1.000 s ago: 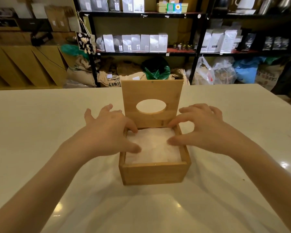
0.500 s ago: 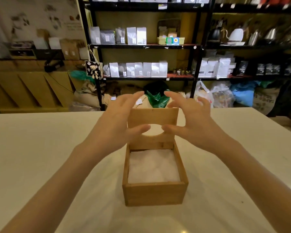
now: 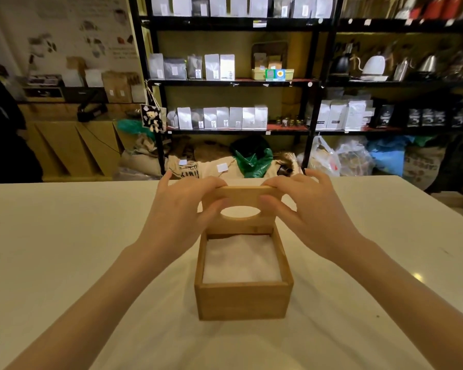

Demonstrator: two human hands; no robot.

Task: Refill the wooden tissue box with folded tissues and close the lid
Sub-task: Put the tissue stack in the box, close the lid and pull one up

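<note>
On the pale worktop (image 3: 64, 249) the tissue box (image 3: 243, 303) sits filled with tissues (image 3: 241, 260); its raised lid (image 3: 241, 225) is pinched at the top corners by left hand (image 3: 182, 217) and right hand (image 3: 308, 214), fingers closed, apparently for lowering it evenly.

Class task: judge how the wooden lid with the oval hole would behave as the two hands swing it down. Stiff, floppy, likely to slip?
The lid looks like rigid board, so probably no flexing. Left hand and right hand pinch its top corners, so slipping seems unlikely. It probably pivots at the box rear edge.
</note>
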